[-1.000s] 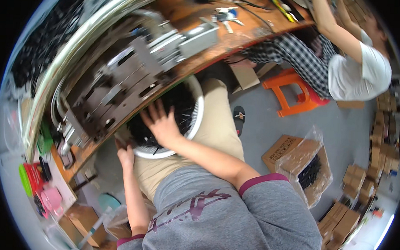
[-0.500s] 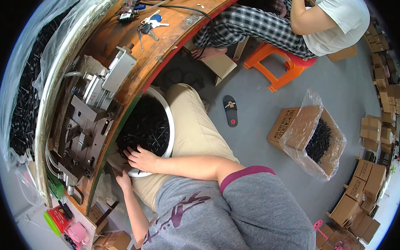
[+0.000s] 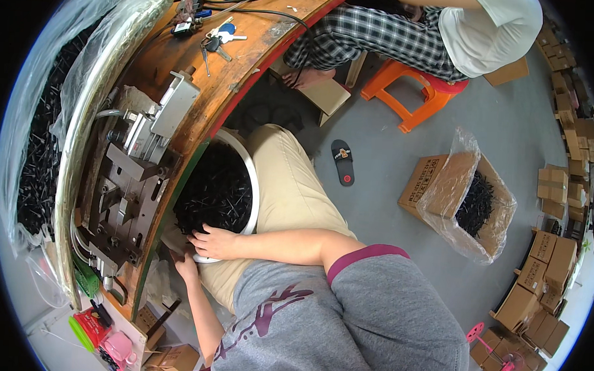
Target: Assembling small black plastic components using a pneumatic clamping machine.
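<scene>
A round tub with a white rim (image 3: 255, 196) sits on my lap, partly under the workbench edge. It holds a heap of thin black plastic pieces (image 3: 221, 199), too small to name. My right hand (image 3: 215, 243) reaches over the near rim. Its fingers are apart, with the tips at the near edge of the heap. My left hand (image 3: 185, 266) is beside the tub's near left side, close under the bench edge. Its fingertips are partly hidden, so I cannot tell whether they hold anything.
A metal jig (image 3: 123, 205) is mounted on the wooden bench (image 3: 263, 37), with keys (image 3: 218, 39) farther back. Left lies a plastic-lined heap of black pieces (image 3: 39, 157). Right stands a lined carton (image 3: 421, 183) of similar pieces. A person sits on an orange stool (image 3: 404, 101); a slipper (image 3: 342, 162) lies nearby.
My right hand has drawn back slightly toward the near rim, its fingers less stretched. My left hand stays almost in place. The seated person's arm and upper body have shifted.
</scene>
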A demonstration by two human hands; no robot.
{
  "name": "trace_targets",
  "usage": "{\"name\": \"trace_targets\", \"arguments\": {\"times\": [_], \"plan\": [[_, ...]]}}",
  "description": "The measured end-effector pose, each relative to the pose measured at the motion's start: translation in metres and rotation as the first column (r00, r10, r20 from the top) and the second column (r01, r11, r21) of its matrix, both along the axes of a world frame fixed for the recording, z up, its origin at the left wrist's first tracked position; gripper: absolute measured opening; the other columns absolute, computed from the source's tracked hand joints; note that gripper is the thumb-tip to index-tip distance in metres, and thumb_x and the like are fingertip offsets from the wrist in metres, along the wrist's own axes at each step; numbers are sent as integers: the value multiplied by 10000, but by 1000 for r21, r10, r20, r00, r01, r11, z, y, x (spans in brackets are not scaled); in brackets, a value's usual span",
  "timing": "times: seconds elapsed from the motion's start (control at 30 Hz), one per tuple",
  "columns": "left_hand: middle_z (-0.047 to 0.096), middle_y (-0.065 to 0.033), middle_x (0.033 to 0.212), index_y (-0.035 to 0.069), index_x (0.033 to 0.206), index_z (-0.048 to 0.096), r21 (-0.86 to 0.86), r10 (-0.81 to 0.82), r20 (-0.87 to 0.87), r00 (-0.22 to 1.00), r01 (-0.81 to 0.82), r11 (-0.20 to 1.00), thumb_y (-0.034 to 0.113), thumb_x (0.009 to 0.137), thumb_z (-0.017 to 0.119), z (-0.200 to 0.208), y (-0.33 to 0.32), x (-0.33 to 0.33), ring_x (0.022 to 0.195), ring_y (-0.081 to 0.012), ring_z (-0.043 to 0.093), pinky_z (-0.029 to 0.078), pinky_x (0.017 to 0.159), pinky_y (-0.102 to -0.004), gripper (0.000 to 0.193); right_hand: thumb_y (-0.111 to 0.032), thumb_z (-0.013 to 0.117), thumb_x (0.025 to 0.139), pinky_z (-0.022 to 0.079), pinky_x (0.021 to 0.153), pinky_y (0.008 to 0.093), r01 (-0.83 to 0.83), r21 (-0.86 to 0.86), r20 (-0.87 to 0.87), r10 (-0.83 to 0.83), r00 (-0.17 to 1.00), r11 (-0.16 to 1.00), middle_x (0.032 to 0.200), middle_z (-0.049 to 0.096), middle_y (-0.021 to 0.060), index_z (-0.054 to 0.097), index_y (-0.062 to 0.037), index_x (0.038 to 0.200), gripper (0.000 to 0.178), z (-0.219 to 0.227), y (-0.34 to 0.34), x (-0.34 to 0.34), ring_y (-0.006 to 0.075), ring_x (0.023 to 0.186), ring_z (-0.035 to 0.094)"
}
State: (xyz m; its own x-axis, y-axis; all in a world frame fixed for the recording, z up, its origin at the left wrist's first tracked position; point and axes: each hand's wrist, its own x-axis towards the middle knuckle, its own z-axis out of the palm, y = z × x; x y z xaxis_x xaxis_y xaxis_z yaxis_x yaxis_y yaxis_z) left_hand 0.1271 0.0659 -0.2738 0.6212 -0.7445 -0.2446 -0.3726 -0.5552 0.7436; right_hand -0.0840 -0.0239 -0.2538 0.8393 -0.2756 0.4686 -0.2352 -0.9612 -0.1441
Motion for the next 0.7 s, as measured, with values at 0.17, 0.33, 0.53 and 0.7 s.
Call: {"name": "trace_targets", "arguments": {"times": [0.17,0.33,0.53,0.7], "plan": [[443,-277,1391,-118,1445,231,-71,0,-63,998,-4,997,156,906,581,-4,3,2,1239,-310,503,405,1028,-354,698,-253,538,863,398,1001,493,-6,32,0,6,1000,999,1372,494,161,615,-94,1107,301,-5,3,1,296,1265,457],[449,-273,1384,-109,1448,232,-32,-8,2,1000,8,999,166,907,581,2,1,-2,1229,-309,508,407,1021,-355,700,-250,539,862,395,1000,487,-17,53,-39,19,999,998,1365,504,152,626,-99,1089,286,-5,3,0,284,1260,463],[441,-273,1393,-107,1452,228,34,23,66,998,-25,999,166,905,574,13,-2,-11,1232,-315,506,404,1024,-358,702,-254,539,863,393,998,481,-28,53,-35,30,999,998,1361,506,152,631,-105,1090,287,-8,2,-2,277,1256,463],[389,-277,1441,-109,1451,235,42,11,75,997,-14,999,156,903,571,17,-2,-17,1269,-310,479,391,1037,-355,696,-257,520,872,401,979,465,-26,93,-86,34,996,995,1360,508,152,634,-103,1090,290,-9,4,-5,272,1241,471]]}}
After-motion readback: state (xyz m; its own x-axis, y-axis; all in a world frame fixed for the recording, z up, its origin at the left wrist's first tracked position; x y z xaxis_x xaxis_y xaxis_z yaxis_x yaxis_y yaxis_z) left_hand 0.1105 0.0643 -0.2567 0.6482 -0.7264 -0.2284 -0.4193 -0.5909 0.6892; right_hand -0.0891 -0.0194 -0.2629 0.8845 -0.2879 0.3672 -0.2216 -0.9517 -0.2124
